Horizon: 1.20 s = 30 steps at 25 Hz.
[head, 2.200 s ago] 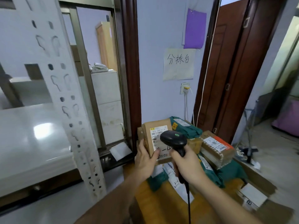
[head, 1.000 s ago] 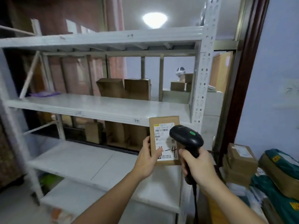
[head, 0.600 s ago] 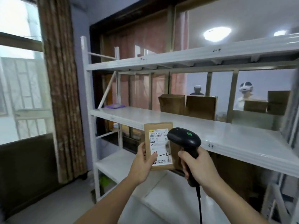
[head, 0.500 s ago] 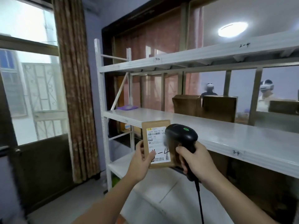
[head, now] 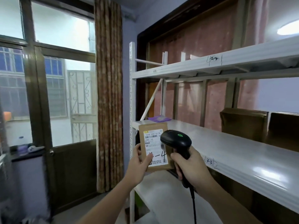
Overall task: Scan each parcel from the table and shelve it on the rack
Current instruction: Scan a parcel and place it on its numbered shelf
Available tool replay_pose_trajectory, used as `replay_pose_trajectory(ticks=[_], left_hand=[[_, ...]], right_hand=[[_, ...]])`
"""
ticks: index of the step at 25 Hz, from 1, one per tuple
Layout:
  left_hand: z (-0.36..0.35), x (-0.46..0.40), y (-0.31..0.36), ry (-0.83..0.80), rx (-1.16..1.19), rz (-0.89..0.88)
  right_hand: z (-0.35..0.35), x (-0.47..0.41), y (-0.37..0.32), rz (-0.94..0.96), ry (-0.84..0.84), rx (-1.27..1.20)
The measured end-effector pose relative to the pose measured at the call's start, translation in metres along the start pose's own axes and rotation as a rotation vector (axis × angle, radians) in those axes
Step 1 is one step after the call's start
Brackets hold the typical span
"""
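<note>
Our left hand [head: 140,165] grips the parcel [head: 154,146] by its lower left corner, thumb laid across the white label [head: 154,147] and fingers curled behind the cardboard. We hold it upright in the air, in front of the left end of the rack [head: 242,162], level with the front edge of the middle shelf [head: 226,152] and touching no shelf. Our right hand [head: 190,165] is wrapped around the handle of the black scanner [head: 176,141], whose head overlaps the right side of the label; its cable hangs down from below the fist. A handwritten "4" shows on the lower part of the label.

Against the picture of half a second ago, our grip on both things is unchanged and the parcel and scanner sit in the same relation to each other. What differs is the view: it has swung further left, so the window [head: 48,78] and the brown curtain [head: 108,94] now fill the left half, and the rack's left upright [head: 132,94] stands near the middle. Two brown boxes [head: 242,123] on the middle shelf have slid towards the right edge, and a purple packet [head: 159,118] lies at the shelf's left end, just beyond the parcel's top. Markings "3-3" sit on the middle shelf's front edge.
</note>
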<state>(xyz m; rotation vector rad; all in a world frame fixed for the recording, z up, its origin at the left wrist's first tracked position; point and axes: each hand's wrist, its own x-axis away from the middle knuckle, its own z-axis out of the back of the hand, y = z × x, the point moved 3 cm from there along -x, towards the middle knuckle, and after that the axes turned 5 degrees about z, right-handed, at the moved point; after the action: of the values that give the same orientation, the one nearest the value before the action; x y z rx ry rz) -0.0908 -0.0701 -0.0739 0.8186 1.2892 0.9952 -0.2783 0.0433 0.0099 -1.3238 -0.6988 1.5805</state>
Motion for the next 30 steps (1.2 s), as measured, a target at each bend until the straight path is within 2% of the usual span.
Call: replay_pose_trajectory(ticks=[8,13,21,28,30], left_hand=[[0.040,-0.129,-0.053,0.076,0.066,0.036],[0.074,-0.218,-0.083,0.033,0.083,0.030],[0.089,-0.364,-0.116,-0.193,0.078,-0.034],[0.021,-0.462,-0.127,-0.488,0.099,-0.067],[-0.002,-0.483,-0.132,-0.610,0.140,0.019]], right_hand=[[-0.070,-0.132,0.038,0.015,-0.021,-0.017],[-0.116,-0.205,0.055,0.023,0.005,0.054],[-0.157,-0.303,0.078,-0.005,0.229,0.092],[-0.139,-0.352,0.117,-0.100,0.382,0.116],[-0.132,-0.360,0.128,-0.135,0.413,0.108]])
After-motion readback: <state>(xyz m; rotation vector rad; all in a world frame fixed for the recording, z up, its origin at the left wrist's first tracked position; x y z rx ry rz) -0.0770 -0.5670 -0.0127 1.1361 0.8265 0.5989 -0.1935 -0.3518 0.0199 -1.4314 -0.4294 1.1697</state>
